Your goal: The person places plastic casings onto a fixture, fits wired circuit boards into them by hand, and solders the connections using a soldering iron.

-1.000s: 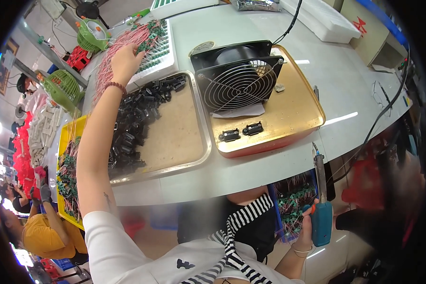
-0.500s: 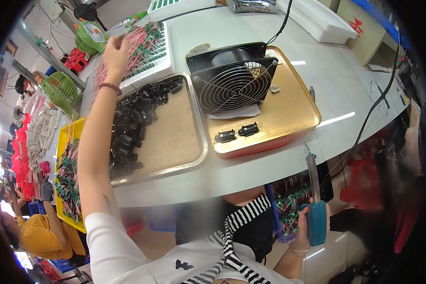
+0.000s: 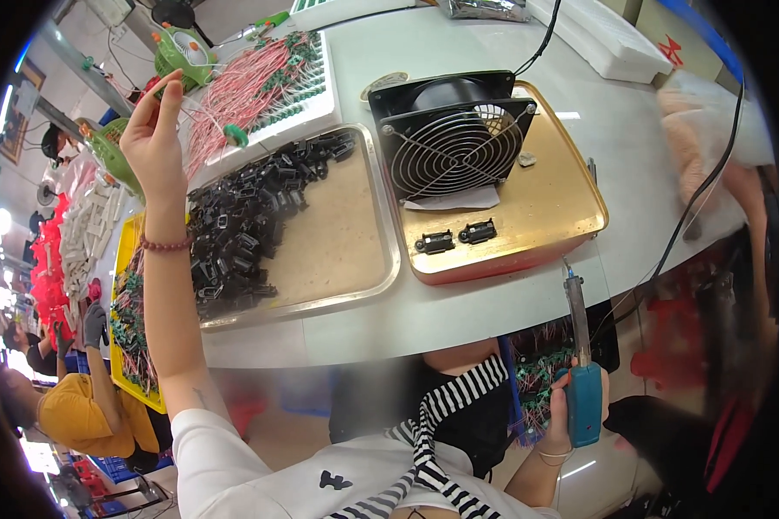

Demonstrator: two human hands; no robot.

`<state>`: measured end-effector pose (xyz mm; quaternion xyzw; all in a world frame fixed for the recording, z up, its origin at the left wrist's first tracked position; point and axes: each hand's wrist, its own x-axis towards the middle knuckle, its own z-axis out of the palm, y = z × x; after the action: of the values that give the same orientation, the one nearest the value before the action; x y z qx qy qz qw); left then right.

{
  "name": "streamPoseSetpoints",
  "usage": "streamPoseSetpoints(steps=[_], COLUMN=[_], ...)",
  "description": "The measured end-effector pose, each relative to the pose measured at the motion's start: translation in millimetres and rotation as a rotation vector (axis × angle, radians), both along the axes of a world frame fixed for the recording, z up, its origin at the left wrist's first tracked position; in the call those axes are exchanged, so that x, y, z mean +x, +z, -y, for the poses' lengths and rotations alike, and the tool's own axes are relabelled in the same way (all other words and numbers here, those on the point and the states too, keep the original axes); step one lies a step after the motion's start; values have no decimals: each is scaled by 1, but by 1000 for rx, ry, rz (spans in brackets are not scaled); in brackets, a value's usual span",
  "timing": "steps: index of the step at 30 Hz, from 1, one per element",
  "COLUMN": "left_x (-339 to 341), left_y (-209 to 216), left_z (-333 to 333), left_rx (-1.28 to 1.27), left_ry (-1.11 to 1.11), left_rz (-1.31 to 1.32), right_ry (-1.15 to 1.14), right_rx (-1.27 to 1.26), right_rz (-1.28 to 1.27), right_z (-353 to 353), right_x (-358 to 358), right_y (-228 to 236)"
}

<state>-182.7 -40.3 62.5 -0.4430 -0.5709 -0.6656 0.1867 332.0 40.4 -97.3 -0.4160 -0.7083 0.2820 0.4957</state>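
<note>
My left hand [image 3: 157, 143] is raised over the far left with its fingers closed in a pinch on a thin wire. From that wire hangs a small green circuit board [image 3: 235, 135], in the air in front of a white foam tray [image 3: 327, 102] of green boards with pink wires [image 3: 242, 82]. Low on the right, my right hand [image 3: 559, 417] grips the teal handle of a soldering iron [image 3: 585, 402], tip pointing up near the table edge. Two black plastic housings [image 3: 434, 241] lie side by side on a gold tin lid [image 3: 545, 208], away from both hands.
A black fan [image 3: 459, 147] with a wire guard stands on the tin. Left of it, a metal tray [image 3: 388, 251] holds many black housings [image 3: 234, 225]. A yellow bin [image 3: 130, 238] sits at left. Another person's blurred arm [image 3: 736, 186] reaches in at right; a cable [image 3: 701, 203] hangs nearby.
My left hand has drawn back leftward from the wire pile, with a wired green circuit board now dangling from it. At right, another person's arm and clear plastic have appeared. My right hand barely moved.
</note>
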Motion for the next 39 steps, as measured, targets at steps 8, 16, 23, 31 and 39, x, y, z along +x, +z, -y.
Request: streamPoseSetpoints(steps=[8,16,23,31,39], left_x=[-55,-89,-79,-112,-69], left_y=[-10,0,14,-18,-5], left_z=[27,37,31,73,78], left_rx=[-191,129,59,-249,-167], left_ry=[180,189,105,163,-57], left_rz=[111,207,268,415,389], right_ry=[88,183,175,3,159], right_rx=[45,82,119,-53,74], right_rz=[7,66,45,-14,66], right_z=[-2,-4,-4,4,-2], right_x=[12,22,21,15,22], right_y=[-6,-12,-13,-4,-13])
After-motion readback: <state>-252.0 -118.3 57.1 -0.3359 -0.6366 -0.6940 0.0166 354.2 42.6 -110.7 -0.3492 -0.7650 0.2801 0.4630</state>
